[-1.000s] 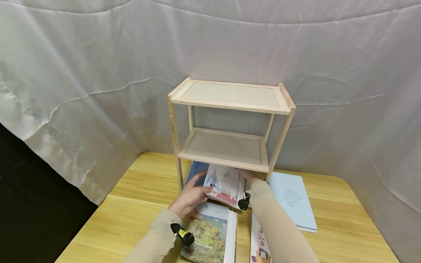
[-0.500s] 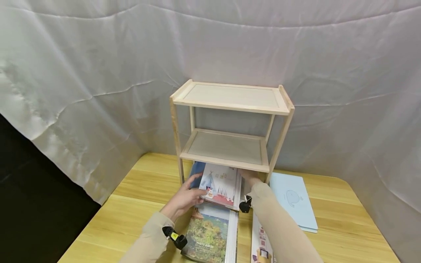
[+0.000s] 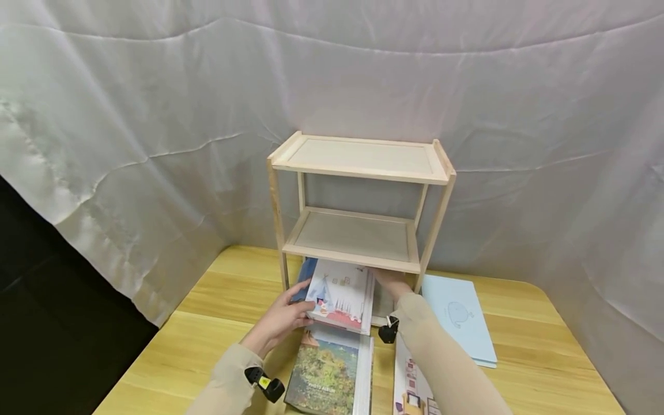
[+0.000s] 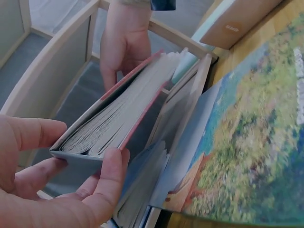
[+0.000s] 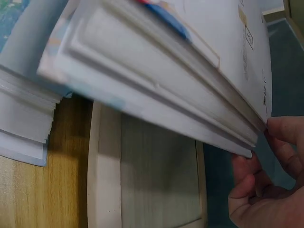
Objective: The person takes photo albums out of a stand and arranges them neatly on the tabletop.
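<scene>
Both hands hold a thick photo album with a pale cover printed with a tent and pink ground. It is tilted over the front of the wooden rack's bottom shelf, partly below the middle shelf. My left hand grips its left end, thumb on one cover and fingers on the other, as the left wrist view shows. At its far right corner, my right hand pinches the covers; the middle shelf's edge partly hides that hand in the head view. A blue album stands on the bottom shelf at the left.
A photo album with an autumn-tree cover lies before the rack. Right of it is an album with furniture drawings, partly under the right sleeve. A light blue whale book lies right of the rack. Grey curtain hangs behind.
The tent album has shifted left, toward the blue album, with my left hand moving left along with it. My right hand keeps its hold at the far right corner.
</scene>
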Available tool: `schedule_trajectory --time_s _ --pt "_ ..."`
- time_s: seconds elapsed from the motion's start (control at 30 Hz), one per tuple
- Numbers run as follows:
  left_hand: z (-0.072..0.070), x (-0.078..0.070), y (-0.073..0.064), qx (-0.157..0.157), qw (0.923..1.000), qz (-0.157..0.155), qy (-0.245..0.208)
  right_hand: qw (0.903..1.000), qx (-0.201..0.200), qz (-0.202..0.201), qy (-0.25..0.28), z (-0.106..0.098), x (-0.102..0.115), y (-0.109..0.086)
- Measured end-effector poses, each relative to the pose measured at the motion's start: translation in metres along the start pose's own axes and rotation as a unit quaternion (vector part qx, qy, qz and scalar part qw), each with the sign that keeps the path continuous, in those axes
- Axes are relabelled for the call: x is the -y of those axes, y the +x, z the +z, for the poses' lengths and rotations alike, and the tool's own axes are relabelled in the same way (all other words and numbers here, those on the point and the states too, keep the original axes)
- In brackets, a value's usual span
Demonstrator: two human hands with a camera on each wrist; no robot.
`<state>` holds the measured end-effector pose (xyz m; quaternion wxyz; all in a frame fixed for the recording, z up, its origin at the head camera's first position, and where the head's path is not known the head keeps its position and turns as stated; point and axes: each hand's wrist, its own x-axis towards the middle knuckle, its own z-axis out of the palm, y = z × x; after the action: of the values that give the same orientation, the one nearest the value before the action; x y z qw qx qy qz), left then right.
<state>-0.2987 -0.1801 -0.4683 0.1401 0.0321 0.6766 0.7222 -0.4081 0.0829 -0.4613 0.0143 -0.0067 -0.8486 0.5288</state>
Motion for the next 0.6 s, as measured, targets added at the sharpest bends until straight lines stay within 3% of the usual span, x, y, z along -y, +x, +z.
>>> schedule_trajectory --time_s 0.27,0.47,0.6 --pt "-0.011 0.002 -0.014 -0.029 0.9995 0.008 0.011 0.9993 0.012 -0.002 -0.036 0.002 0.006 -0.004" --pt "-0.016 0.001 -0.026 -0.03 0.9995 0.01 0.006 0.9993 0.033 0.018 0.005 0.002 0.012 -0.014" --pt "-0.018 0.001 -0.033 -0.039 0.9992 0.008 0.003 0.9955 0.075 0.049 0.032 0.003 0.012 -0.021"
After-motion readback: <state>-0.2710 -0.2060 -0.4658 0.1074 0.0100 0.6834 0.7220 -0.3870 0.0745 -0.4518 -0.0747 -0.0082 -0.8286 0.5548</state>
